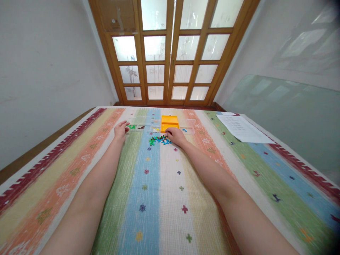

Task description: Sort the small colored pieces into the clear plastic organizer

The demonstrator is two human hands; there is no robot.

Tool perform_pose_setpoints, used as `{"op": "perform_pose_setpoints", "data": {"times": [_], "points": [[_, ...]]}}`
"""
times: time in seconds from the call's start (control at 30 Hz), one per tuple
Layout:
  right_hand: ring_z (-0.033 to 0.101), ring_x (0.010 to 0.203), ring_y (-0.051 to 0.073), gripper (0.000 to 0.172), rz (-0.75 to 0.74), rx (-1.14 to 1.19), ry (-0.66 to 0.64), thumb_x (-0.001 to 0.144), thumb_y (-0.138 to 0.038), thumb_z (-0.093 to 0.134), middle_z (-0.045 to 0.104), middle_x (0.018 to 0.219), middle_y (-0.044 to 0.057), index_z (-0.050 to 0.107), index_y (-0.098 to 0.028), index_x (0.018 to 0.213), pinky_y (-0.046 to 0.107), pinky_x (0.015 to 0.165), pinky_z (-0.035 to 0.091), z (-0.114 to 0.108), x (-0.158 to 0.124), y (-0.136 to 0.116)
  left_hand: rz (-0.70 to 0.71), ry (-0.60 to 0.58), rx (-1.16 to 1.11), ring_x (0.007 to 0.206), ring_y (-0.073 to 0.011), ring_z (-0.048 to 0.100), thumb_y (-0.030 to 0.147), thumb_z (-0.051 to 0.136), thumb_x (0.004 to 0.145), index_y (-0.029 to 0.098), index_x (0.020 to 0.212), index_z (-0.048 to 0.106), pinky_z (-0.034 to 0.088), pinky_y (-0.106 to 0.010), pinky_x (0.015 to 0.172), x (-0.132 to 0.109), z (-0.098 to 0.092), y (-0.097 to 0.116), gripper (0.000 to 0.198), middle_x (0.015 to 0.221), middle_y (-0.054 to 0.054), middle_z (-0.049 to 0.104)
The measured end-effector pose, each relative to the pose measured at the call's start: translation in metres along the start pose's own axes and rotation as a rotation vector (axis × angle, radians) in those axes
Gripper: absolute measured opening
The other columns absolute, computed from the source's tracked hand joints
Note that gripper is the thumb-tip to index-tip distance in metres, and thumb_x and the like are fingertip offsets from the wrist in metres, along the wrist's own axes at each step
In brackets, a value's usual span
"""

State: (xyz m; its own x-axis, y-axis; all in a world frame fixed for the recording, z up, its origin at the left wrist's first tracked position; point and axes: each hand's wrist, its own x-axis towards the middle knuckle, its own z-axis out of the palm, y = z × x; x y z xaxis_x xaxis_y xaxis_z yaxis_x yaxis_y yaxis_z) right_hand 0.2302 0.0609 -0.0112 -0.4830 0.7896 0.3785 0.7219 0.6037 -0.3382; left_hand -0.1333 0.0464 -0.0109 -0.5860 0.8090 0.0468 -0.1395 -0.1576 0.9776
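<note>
Near the middle of the table lies a pile of small coloured pieces (161, 140), mostly green, blue and dark brown. Behind it stands a clear plastic box (135, 131) with compartments. Green pieces (132, 126), brown pieces (141, 127), yellow pieces (156, 129) and blue pieces (184, 130) sit apart in it. My left hand (121, 130) is closed at the box's left end, fingers curled about its edge. At the pile's right side, in front of an open yellow box (170, 120), my right hand (176, 136) is pinched; its fingertips are too small to show what they hold.
A striped, patterned tablecloth (159, 198) covers the table. Printed white sheets (243, 129) lie at the right. A glass-like panel (287, 117) leans on the right wall, and wooden glazed doors (171, 63) stand beyond the far edge.
</note>
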Motion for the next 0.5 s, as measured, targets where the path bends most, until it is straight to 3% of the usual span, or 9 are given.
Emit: {"op": "perform_pose_setpoints", "data": {"times": [0.3,0.4,0.5], "points": [[0.068,0.101,0.022,0.023,-0.008,0.002,0.009,0.098,-0.023,0.054,0.077,0.108,0.006,0.076,-0.023,0.107,0.028,0.086,0.047,0.001,0.000,0.001,-0.017,-0.020,0.006,0.060,-0.0078,0.061,0.023,0.077,0.069,0.016,0.117,0.071,0.051,-0.024,0.064,-0.004,0.002,0.005,0.049,0.110,-0.011,0.075],[0.068,0.100,0.022,0.023,-0.010,0.000,0.007,0.098,-0.023,0.054,0.077,0.107,0.006,0.076,-0.022,0.106,0.028,0.086,0.047,0.003,0.000,0.003,0.002,-0.038,0.062,0.060,-0.0080,0.061,0.026,0.075,0.069,0.016,0.115,0.071,0.050,-0.023,0.064,-0.006,0.002,0.006,0.047,0.107,-0.010,0.075],[0.068,0.101,0.021,0.023,-0.016,0.006,0.011,0.098,-0.023,0.055,0.077,0.107,0.006,0.076,-0.022,0.106,0.028,0.086,0.047,0.004,0.001,0.004,0.048,-0.137,0.185,0.062,-0.0096,0.061,0.030,0.071,0.072,0.016,0.107,0.072,0.049,-0.023,0.064,-0.010,0.005,0.006,0.038,0.098,-0.008,0.076]]}}
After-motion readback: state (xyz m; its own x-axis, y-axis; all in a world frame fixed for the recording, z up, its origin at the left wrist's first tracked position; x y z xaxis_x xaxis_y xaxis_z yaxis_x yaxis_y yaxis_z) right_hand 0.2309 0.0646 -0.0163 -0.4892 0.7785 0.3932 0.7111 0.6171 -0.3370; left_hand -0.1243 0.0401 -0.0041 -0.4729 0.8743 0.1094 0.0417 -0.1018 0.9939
